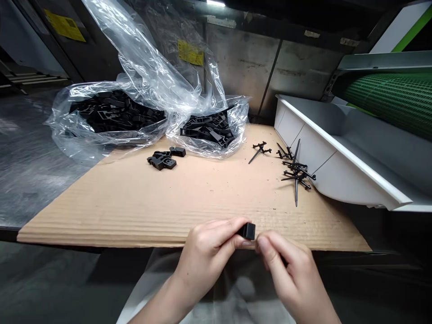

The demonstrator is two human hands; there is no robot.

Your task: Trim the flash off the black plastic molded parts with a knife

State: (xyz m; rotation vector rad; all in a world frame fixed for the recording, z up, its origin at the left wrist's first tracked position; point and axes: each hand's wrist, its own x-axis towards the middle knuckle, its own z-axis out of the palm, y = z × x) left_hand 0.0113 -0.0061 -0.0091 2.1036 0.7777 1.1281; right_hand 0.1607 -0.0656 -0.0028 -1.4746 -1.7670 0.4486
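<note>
My left hand [205,256] pinches a small black plastic block [248,231] between thumb and fingers, just above the near edge of a corrugated cardboard sheet [141,211]. My right hand [286,267] meets the block's lower right corner, with its thumb and forefinger closed against it. A small heap of black moulded plastic parts [162,159] lies on the cardboard. Farther right are black plastic sprue pieces [297,173], with another one [259,150] to their left. Neither hand touches these.
Two clear plastic bags hold many black moulded parts [111,112] [209,128] at the cardboard's far edge. A white plastic tray [351,166] stands at the right, below a green ribbed roller [388,101]. Scratched metal panels [243,63] rise behind.
</note>
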